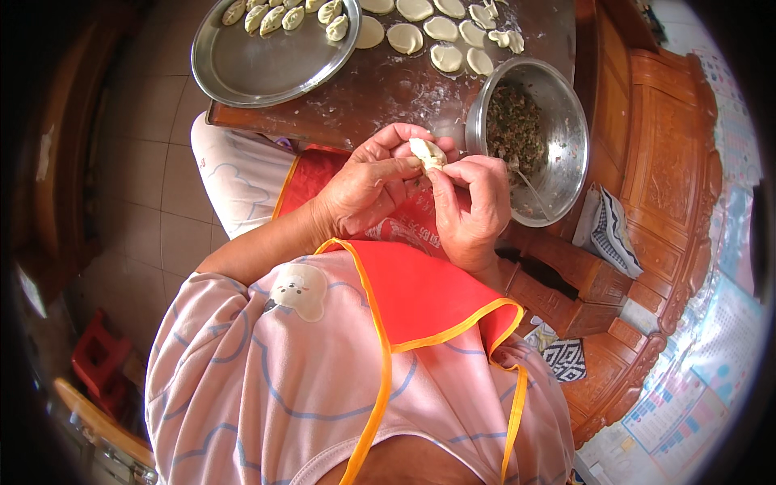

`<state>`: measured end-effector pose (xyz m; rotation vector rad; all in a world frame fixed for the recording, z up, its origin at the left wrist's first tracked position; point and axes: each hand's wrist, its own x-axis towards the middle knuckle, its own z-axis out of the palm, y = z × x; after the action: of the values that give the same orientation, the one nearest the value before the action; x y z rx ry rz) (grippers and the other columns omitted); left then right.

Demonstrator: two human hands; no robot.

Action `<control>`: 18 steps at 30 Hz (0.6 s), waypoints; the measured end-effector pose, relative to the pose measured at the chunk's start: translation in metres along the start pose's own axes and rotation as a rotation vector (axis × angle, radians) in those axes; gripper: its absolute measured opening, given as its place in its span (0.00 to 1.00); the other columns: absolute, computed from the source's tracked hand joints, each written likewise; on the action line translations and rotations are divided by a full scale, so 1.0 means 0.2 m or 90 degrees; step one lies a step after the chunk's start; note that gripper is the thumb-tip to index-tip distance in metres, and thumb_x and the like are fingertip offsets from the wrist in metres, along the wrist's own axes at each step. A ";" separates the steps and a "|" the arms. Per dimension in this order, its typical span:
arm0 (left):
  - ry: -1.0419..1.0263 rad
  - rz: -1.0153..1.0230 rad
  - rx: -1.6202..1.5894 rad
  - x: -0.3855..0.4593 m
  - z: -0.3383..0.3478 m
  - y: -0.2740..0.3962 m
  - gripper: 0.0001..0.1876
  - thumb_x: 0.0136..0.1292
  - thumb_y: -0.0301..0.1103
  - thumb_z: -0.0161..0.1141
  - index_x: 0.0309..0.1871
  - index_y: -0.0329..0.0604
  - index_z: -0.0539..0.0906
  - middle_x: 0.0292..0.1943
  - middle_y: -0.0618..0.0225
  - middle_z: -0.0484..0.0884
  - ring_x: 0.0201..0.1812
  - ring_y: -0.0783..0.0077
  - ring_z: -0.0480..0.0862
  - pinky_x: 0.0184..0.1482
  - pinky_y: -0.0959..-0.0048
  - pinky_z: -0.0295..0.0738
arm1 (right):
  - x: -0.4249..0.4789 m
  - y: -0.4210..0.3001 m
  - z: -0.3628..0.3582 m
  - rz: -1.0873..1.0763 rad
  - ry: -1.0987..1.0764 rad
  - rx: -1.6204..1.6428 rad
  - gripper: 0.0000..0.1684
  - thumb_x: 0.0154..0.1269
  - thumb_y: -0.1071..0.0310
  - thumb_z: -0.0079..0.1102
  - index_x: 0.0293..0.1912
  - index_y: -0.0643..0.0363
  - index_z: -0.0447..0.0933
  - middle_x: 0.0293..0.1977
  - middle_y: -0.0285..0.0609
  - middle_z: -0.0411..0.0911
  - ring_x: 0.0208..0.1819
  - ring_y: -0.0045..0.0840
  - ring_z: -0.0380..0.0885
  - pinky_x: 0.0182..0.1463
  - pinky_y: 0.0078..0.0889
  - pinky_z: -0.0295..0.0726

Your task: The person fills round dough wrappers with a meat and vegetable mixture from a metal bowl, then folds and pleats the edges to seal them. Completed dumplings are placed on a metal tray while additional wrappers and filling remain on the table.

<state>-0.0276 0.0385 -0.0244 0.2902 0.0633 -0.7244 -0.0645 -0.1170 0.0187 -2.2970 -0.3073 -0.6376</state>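
Observation:
A partly pleated dumpling (428, 154) is held up over my lap, just off the table's front edge. My left hand (377, 176) cradles it between thumb and fingers. My right hand (476, 203) pinches its near end between thumb and forefinger. Whatever filling it holds is hidden by the dough. Right of my hands stands a steel bowl (567, 145) of minced filling (514, 124), with a metal spoon (533, 193) leaning in it. Several round dough wrappers (405, 39) lie on the floured table (388, 91). A round metal tray (260, 66) bears several finished dumplings (273, 20) along its far side.
A carved wooden bench (661, 157) runs along the right, with a folded cloth item (612, 233) on it. At the lower left a red plastic stool (100, 351) stands on the tiled floor (139, 182). A red apron (424, 291) with yellow trim covers my front.

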 end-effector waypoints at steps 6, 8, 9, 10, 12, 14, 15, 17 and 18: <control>-0.029 -0.004 -0.010 0.00 0.00 0.00 0.15 0.74 0.20 0.52 0.61 0.45 0.76 0.66 0.56 0.78 0.67 0.60 0.78 0.70 0.60 0.75 | 0.01 -0.02 0.01 -0.011 0.009 -0.051 0.12 0.57 0.76 0.74 0.41 0.57 0.81 0.36 0.40 0.76 0.35 0.33 0.78 0.38 0.36 0.77; -0.039 -0.005 -0.006 -0.01 0.01 0.00 0.15 0.75 0.20 0.51 0.60 0.45 0.76 0.67 0.56 0.78 0.68 0.60 0.78 0.70 0.59 0.75 | 0.02 -0.03 0.01 -0.016 -0.002 -0.055 0.13 0.56 0.78 0.74 0.41 0.59 0.81 0.36 0.41 0.77 0.36 0.31 0.79 0.37 0.32 0.78; -0.043 -0.005 -0.004 -0.01 0.00 -0.01 0.15 0.75 0.20 0.51 0.60 0.46 0.76 0.67 0.55 0.77 0.68 0.60 0.78 0.70 0.59 0.75 | 0.02 -0.04 0.00 -0.020 -0.007 -0.058 0.14 0.56 0.79 0.75 0.41 0.59 0.81 0.37 0.42 0.77 0.36 0.31 0.79 0.37 0.31 0.79; -0.047 -0.005 -0.002 -0.01 0.00 -0.01 0.15 0.75 0.20 0.51 0.60 0.46 0.76 0.67 0.55 0.77 0.68 0.60 0.78 0.70 0.59 0.75 | 0.02 -0.04 0.00 -0.027 -0.010 -0.069 0.14 0.56 0.79 0.75 0.41 0.59 0.81 0.37 0.42 0.77 0.36 0.31 0.79 0.37 0.31 0.79; -0.057 0.002 0.005 -0.01 -0.01 -0.02 0.15 0.75 0.19 0.50 0.60 0.46 0.75 0.67 0.55 0.77 0.68 0.60 0.77 0.70 0.59 0.74 | 0.02 -0.03 0.00 -0.039 -0.015 -0.088 0.13 0.56 0.79 0.74 0.40 0.59 0.81 0.36 0.42 0.77 0.36 0.32 0.79 0.38 0.32 0.79; -0.060 0.010 0.022 0.00 -0.01 -0.03 0.14 0.75 0.19 0.50 0.60 0.46 0.75 0.67 0.55 0.77 0.68 0.61 0.77 0.70 0.59 0.74 | 0.01 -0.02 0.00 -0.061 -0.005 -0.094 0.13 0.56 0.79 0.74 0.40 0.59 0.81 0.36 0.41 0.77 0.36 0.32 0.79 0.37 0.33 0.79; -0.060 0.013 0.032 0.00 -0.01 -0.03 0.15 0.75 0.19 0.50 0.60 0.46 0.75 0.67 0.54 0.77 0.68 0.61 0.77 0.70 0.59 0.74 | 0.01 -0.02 0.00 -0.070 -0.001 -0.099 0.12 0.56 0.79 0.74 0.40 0.59 0.81 0.35 0.41 0.77 0.36 0.33 0.79 0.37 0.34 0.79; -0.054 0.015 0.036 -0.01 -0.01 -0.03 0.15 0.75 0.18 0.50 0.59 0.46 0.75 0.67 0.54 0.77 0.68 0.61 0.77 0.70 0.59 0.74 | 0.02 -0.03 0.00 -0.079 -0.007 -0.113 0.13 0.55 0.79 0.74 0.39 0.59 0.81 0.35 0.41 0.77 0.35 0.33 0.79 0.37 0.34 0.79; -0.050 0.013 0.030 -0.01 0.00 -0.03 0.15 0.75 0.18 0.50 0.59 0.46 0.75 0.67 0.54 0.77 0.68 0.61 0.77 0.70 0.59 0.74 | 0.02 -0.02 0.00 -0.087 -0.013 -0.123 0.13 0.55 0.79 0.74 0.40 0.59 0.82 0.35 0.40 0.77 0.35 0.33 0.79 0.38 0.34 0.79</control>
<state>-0.0327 0.0351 -0.0254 0.3074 -0.0309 -0.7172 -0.0627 -0.1138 0.0228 -2.4844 -0.4310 -0.7409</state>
